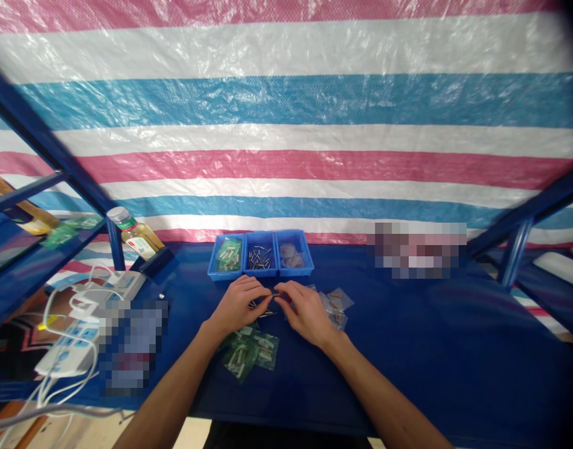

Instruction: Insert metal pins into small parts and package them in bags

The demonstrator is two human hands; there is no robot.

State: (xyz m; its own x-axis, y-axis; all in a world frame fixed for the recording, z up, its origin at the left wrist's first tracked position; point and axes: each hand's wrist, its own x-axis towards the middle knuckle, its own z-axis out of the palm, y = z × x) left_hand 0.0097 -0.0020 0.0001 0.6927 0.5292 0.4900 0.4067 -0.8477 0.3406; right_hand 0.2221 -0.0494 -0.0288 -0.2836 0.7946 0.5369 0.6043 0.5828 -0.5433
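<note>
My left hand [242, 302] and my right hand [307, 310] meet over the blue table, fingertips pinched. Between them is a small metal pin [275, 295], gripped from both ends. More loose metal pins [266, 313] lie under and beside my left fingers, partly hidden. Below that hand is a pile of green-tinted plastic bags [243, 352] with metal pieces inside. Clear plastic bags [337, 305] with metal pins lie beside my right hand, partly covered by it.
Three joined blue bins stand behind my hands: green bags [229, 254], loose pins [260, 257], clear bags [290, 255]. At left are a bottle [139, 237], white power strips [71, 346] with cables and a blurred item [134, 346]. Another blurred item [417, 248] is at right.
</note>
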